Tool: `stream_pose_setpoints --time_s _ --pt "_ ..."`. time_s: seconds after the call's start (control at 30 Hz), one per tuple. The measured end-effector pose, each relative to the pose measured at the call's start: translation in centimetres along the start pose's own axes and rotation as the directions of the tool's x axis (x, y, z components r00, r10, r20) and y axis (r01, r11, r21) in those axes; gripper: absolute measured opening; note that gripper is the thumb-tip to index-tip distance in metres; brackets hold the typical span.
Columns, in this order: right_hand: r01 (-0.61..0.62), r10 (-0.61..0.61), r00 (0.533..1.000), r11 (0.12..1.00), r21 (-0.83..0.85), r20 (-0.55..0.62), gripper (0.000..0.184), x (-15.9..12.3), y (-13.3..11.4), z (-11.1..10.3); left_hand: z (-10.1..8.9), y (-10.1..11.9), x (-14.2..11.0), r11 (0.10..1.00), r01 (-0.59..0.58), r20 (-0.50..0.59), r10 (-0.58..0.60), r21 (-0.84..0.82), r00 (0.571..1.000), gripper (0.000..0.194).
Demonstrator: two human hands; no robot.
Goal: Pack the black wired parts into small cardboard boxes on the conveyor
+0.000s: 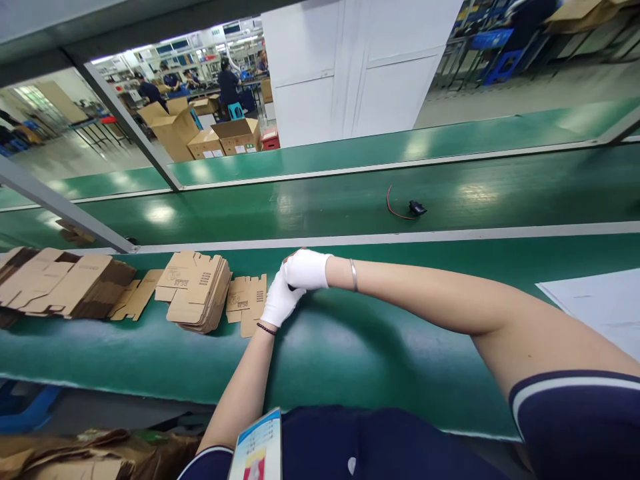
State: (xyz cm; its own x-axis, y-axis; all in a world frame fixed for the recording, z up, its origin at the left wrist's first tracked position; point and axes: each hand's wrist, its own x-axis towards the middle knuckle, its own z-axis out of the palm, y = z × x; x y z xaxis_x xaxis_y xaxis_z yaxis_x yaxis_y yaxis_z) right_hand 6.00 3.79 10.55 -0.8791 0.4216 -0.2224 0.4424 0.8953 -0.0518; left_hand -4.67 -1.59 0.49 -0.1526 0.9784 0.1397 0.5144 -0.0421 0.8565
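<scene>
My left hand (281, 299) and my right hand (306, 269), both in white gloves, meet above the green work surface (350, 373). The right hand lies over the fingers of the left, and both look closed. Whatever is between them, if anything, is hidden. Just left of my left hand lies a flat cardboard box blank (247, 300) with dark print. Beside it is a stack of printed box blanks (195, 290). Farther left, a few loose blanks (136, 295) lie next to a longer leaning row of blanks (70, 280).
A black part with a red wire (417, 208) lies on the green belt (325, 207) beyond the pale rail (450, 235). White paper sheets (600, 307) are at right. A metal post (70, 207) slants at left. Open cartons (237, 137) and people stand in the background.
</scene>
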Motion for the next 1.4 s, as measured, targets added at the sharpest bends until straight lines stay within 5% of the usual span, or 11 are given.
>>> stream_pose_setpoints --time_s 0.17,0.37,0.63,0.8,0.9,1.13,1.27,1.4 --pt "0.083 -0.075 0.989 0.995 -0.059 0.125 0.012 0.3 1.7 0.2 -0.6 0.4 -0.7 0.998 0.013 0.076 -0.018 0.063 0.997 0.057" --pt "-0.029 0.030 0.999 0.999 -0.044 0.029 0.021 0.4 0.8 2.0 -1.1 0.0 -0.2 1.000 0.013 0.081 -0.015 0.022 0.997 0.063" --pt "0.054 -0.054 0.999 0.998 -0.037 0.011 0.024 -0.3 0.7 3.6 -1.6 -0.5 -0.1 1.000 -0.005 0.144 0.008 -0.022 0.990 0.060" --pt "0.038 -0.037 0.997 0.999 -0.010 0.073 0.021 -0.9 0.5 2.1 -1.6 -0.6 0.1 0.999 -0.008 0.160 0.015 -0.049 0.987 0.064" --pt "-0.045 0.045 0.999 0.999 0.008 -0.022 0.021 -2.6 0.3 1.4 -1.4 -0.4 -0.2 0.999 -0.013 0.156 0.019 -0.042 0.988 0.069" --pt "-0.369 0.369 0.927 0.929 0.014 -0.062 0.028 -3.0 1.3 4.2 -3.5 -0.9 -2.5 0.927 -0.054 -0.033 0.072 0.370 0.997 0.079" --pt "-0.437 0.438 0.891 0.899 0.036 -0.123 0.034 0.9 5.7 3.4 -5.4 -1.6 -5.5 0.766 0.112 -0.126 -0.040 0.633 0.991 0.070" --pt "-0.476 0.485 0.857 0.874 0.096 -0.172 0.035 4.6 9.4 1.5 -5.0 -2.2 -8.5 0.612 0.311 -0.277 -0.153 0.727 0.949 0.080"
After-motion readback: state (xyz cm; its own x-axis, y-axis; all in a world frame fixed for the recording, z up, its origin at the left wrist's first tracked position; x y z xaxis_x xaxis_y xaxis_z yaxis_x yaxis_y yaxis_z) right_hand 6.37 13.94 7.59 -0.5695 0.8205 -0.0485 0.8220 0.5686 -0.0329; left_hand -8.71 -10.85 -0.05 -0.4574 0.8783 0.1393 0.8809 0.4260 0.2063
